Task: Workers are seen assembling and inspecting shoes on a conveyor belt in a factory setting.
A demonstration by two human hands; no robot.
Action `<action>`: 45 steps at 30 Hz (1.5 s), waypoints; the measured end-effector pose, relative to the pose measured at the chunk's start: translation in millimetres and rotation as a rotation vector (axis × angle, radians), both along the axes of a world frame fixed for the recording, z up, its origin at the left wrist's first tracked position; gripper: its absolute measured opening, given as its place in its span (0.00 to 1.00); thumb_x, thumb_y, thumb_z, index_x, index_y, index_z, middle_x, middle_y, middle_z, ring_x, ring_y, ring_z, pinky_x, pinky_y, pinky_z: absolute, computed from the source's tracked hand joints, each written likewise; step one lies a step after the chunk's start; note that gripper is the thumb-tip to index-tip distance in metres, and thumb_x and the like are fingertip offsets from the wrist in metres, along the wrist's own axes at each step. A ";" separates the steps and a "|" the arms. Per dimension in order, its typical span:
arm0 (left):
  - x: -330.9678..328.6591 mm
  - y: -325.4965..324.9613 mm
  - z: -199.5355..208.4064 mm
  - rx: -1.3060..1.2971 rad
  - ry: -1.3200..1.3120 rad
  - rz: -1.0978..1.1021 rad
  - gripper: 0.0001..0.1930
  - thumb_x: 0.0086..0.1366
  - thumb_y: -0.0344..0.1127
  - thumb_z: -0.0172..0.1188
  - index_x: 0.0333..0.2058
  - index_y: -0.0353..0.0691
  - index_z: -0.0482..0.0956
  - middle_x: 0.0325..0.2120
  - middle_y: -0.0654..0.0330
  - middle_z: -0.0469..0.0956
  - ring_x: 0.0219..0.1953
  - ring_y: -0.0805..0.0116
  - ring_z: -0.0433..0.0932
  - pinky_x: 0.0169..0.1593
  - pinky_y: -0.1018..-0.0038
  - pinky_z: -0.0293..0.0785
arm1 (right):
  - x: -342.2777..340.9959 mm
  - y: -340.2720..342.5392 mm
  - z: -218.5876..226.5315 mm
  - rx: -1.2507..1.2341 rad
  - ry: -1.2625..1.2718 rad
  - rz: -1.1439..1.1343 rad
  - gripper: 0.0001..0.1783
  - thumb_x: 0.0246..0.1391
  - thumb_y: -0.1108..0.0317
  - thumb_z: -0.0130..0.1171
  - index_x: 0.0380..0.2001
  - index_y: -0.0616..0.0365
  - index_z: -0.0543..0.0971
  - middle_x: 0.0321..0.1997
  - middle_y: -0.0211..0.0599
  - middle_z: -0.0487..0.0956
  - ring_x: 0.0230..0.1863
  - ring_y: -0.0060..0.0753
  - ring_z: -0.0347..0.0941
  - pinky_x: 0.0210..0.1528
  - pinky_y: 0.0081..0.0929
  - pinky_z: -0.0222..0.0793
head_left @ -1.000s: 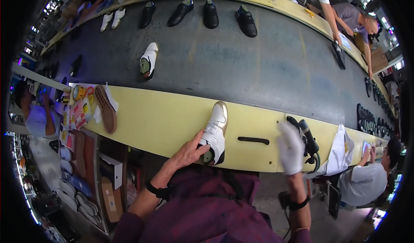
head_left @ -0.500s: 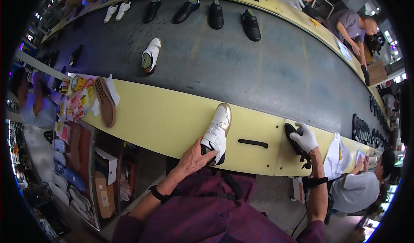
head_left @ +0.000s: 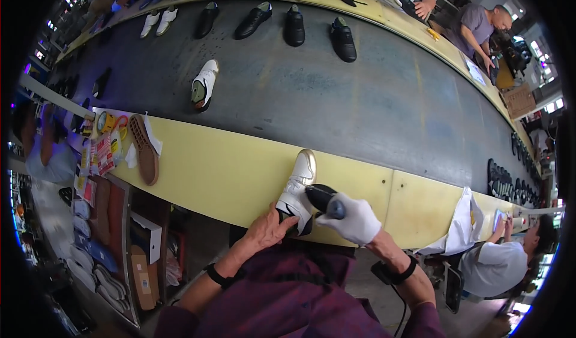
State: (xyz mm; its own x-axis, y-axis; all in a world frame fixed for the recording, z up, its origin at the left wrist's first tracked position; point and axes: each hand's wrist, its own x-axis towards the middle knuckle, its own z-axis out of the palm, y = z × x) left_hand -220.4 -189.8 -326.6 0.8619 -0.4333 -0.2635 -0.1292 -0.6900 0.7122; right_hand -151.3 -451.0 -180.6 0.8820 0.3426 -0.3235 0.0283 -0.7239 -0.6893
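Observation:
A white shoe (head_left: 295,185) with a gold toe and a dark heel opening stands on the yellow bench edge in front of me, toe pointing away. My left hand (head_left: 266,229), bare, grips it at the heel, with the thumb over the collar. My right hand (head_left: 358,221), in a white glove, is closed around a black rounded tool (head_left: 320,197) with a blue-grey round end. The tool's front lies against or just beside the shoe's right side; contact is hard to tell. Its exact kind is not clear.
Beyond the bench runs a dark conveyor belt (head_left: 336,107) carrying another white shoe (head_left: 204,86) and several black shoes (head_left: 294,27). At left lie a brown sole (head_left: 144,152) and yellow tape (head_left: 105,122); at right, a white cloth (head_left: 459,224). People work around the line.
My right hand has come left from the bench's right part to the white shoe, bringing the black tool. The left hand keeps its grip. The black strip on the bench is out of sight.

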 end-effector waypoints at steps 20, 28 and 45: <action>19.8 -65.6 41.0 -0.054 0.004 0.360 0.55 0.63 0.62 0.71 0.75 0.32 0.53 0.65 0.34 0.70 0.64 0.35 0.75 0.66 0.50 0.73 | 11.5 -232.0 -65.0 -0.389 -0.334 -0.538 0.28 0.66 0.53 0.64 0.60 0.62 0.77 0.44 0.59 0.87 0.48 0.64 0.85 0.53 0.49 0.78; 105.0 13.5 45.2 -0.923 0.868 0.443 0.26 0.67 0.41 0.69 0.60 0.36 0.76 0.46 0.61 0.82 0.42 0.67 0.84 0.44 0.65 0.85 | -12.4 -224.3 -71.7 -0.562 -0.727 -0.485 0.10 0.64 0.62 0.63 0.40 0.56 0.86 0.36 0.45 0.87 0.38 0.49 0.85 0.43 0.45 0.81; 274.0 103.9 -32.8 0.253 -0.301 0.539 0.42 0.71 0.43 0.63 0.76 0.32 0.56 0.73 0.33 0.62 0.77 0.34 0.58 0.76 0.36 0.51 | -7.5 -199.4 -98.5 -0.466 -0.973 -0.691 0.11 0.59 0.58 0.69 0.31 0.53 0.83 0.27 0.39 0.83 0.30 0.47 0.82 0.35 0.43 0.77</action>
State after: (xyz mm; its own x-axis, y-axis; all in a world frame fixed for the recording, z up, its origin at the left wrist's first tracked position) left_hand 53.6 -85.9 -359.4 0.9923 0.1227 -0.0146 0.1132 -0.8547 0.5066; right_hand -158.8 -650.4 -279.1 0.7703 -0.2503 0.5865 -0.1011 -0.9561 -0.2751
